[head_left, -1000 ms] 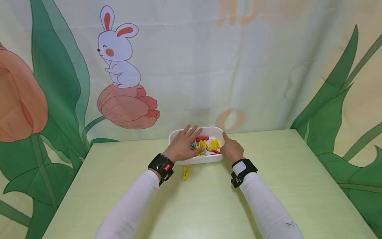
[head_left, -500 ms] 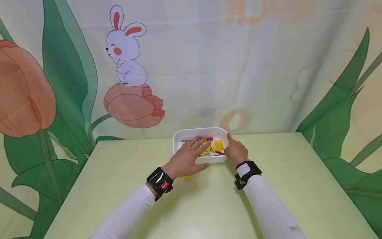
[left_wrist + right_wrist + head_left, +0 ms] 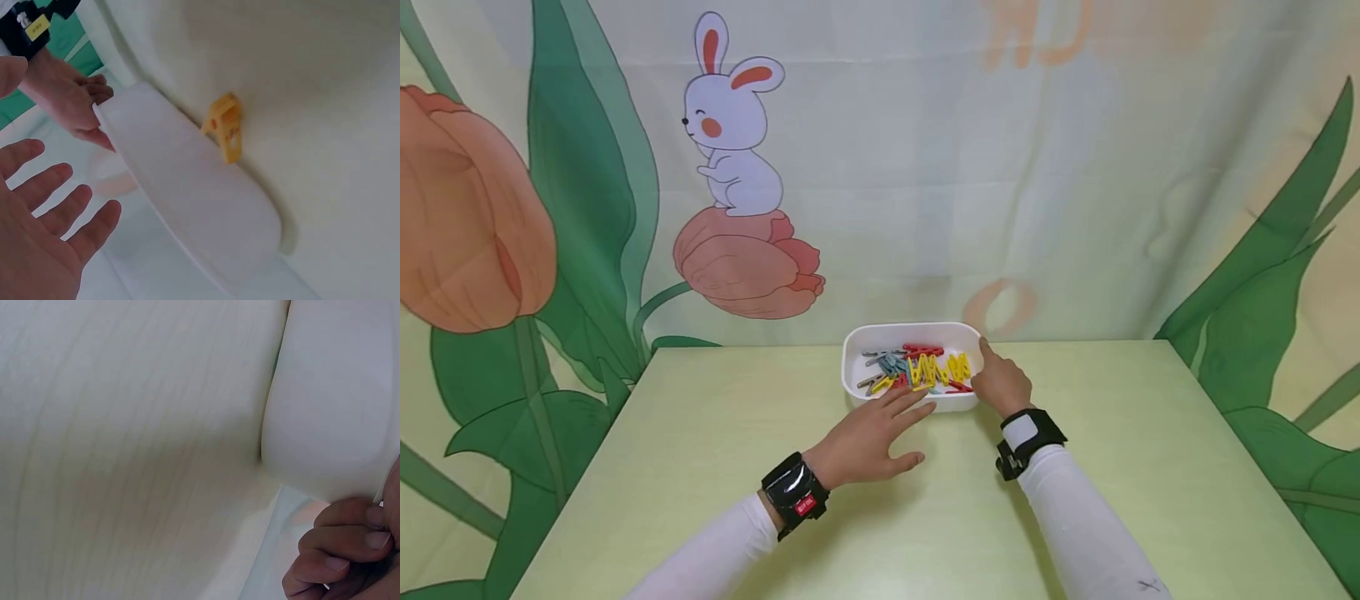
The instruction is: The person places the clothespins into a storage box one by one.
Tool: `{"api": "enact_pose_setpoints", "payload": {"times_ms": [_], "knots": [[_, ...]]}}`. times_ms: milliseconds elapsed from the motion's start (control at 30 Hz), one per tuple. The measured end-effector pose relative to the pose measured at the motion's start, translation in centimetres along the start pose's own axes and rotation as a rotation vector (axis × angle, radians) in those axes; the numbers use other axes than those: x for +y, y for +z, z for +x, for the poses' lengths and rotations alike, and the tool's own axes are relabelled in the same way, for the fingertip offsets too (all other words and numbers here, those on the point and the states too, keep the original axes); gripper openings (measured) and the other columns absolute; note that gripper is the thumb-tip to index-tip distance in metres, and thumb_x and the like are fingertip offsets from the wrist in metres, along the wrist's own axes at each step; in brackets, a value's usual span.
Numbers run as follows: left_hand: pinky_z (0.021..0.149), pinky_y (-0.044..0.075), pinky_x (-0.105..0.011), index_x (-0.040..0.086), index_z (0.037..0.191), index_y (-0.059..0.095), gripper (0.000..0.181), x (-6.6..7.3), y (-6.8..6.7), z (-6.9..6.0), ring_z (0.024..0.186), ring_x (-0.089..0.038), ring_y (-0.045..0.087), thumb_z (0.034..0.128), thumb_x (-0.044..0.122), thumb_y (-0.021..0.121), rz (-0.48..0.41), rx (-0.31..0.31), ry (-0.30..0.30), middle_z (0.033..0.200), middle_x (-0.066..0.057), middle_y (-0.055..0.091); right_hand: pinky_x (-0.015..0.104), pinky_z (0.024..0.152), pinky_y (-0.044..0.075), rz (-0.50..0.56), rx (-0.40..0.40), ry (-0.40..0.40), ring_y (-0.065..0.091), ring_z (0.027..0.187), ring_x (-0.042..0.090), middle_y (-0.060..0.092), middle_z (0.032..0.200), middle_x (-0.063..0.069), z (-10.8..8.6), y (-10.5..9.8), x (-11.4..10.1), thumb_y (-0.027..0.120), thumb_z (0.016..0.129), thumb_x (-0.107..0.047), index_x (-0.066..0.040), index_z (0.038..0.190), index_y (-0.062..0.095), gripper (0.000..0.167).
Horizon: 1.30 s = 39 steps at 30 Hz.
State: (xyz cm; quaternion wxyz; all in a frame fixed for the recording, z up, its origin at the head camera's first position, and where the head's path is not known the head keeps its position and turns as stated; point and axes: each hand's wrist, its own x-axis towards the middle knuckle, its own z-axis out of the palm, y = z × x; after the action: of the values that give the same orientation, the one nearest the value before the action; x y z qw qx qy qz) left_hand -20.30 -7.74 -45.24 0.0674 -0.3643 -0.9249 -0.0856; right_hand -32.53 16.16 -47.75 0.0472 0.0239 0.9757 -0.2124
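Note:
A white plastic box stands at the table's far edge, holding several clothespins. They are yellow, red, blue-green and grey. My right hand grips the box's right end at the rim; in the right wrist view its fingers curl against the corner. Over the table, just in front of the box, is my left hand, its fingers spread and holding nothing. A single yellow clothespin lies outside the box, by its front wall, in the left wrist view; the left hand hides it in the head view.
The pale table reaches back to a hanging cloth printed with a rabbit and tulips. The cloth hangs close behind the box.
My left hand has come out from over the box toward the front, uncovering the clothespins inside and covering the loose yellow one. My right hand stays on the box's end.

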Motion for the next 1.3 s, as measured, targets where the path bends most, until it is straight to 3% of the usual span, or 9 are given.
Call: {"api": "enact_pose_setpoints", "payload": {"times_ms": [333,633,867,1100,1300], "knots": [[0.111,0.040,-0.042,0.020,0.147,0.047,0.061,-1.2,2.1,-0.8,0.141,-0.023,0.042,0.0921,0.043,0.063,-0.008,-0.055,-0.040,0.153,-0.004,0.044,0.034,0.057,0.040,0.009,-0.003,0.016,0.060,0.082,0.032,0.065,0.119,0.025,-0.1,-0.3,0.8,0.054,0.090,-0.018,-0.018,0.157,0.024,0.074],[0.107,0.045,-0.043,0.018,0.141,0.054,0.052,-1.9,3.0,-1.3,0.137,-0.026,0.046,0.0921,0.031,0.066,0.008,-0.122,-0.077,0.149,-0.008,0.049,0.034,0.058,0.040,0.025,-0.008,0.013,0.060,0.084,0.033,0.065,0.119,0.024,-0.2,-0.3,0.5,0.055,0.090,-0.018,-0.018,0.158,0.023,0.075],[0.098,0.050,-0.041,0.016,0.131,0.063,0.043,-2.2,3.4,-1.4,0.127,-0.024,0.053,0.0890,0.020,0.071,0.019,-0.102,-0.053,0.135,-0.007,0.059,0.033,0.056,0.038,0.026,-0.002,0.014,0.059,0.080,0.031,0.066,0.116,0.023,0.2,-0.3,0.3,0.055,0.090,-0.018,-0.019,0.158,0.023,0.075],[0.084,0.055,-0.035,0.017,0.124,0.068,0.037,-2.2,3.5,-1.8,0.111,-0.019,0.055,0.0876,0.016,0.073,-0.010,-0.117,-0.084,0.119,-0.004,0.059,0.033,0.058,0.039,0.017,-0.019,0.019,0.059,0.081,0.031,0.066,0.117,0.023,0.4,0.2,0.1,0.056,0.090,-0.019,-0.019,0.158,0.022,0.076],[0.088,0.054,-0.033,0.012,0.115,0.071,0.028,-2.0,3.6,-1.9,0.106,-0.018,0.054,0.0873,0.013,0.072,-0.042,-0.117,-0.096,0.119,-0.005,0.058,0.033,0.060,0.040,0.005,-0.012,0.026,0.059,0.082,0.031,0.066,0.119,0.022,0.1,0.2,0.0,0.057,0.090,-0.019,-0.019,0.158,0.022,0.076]]}}
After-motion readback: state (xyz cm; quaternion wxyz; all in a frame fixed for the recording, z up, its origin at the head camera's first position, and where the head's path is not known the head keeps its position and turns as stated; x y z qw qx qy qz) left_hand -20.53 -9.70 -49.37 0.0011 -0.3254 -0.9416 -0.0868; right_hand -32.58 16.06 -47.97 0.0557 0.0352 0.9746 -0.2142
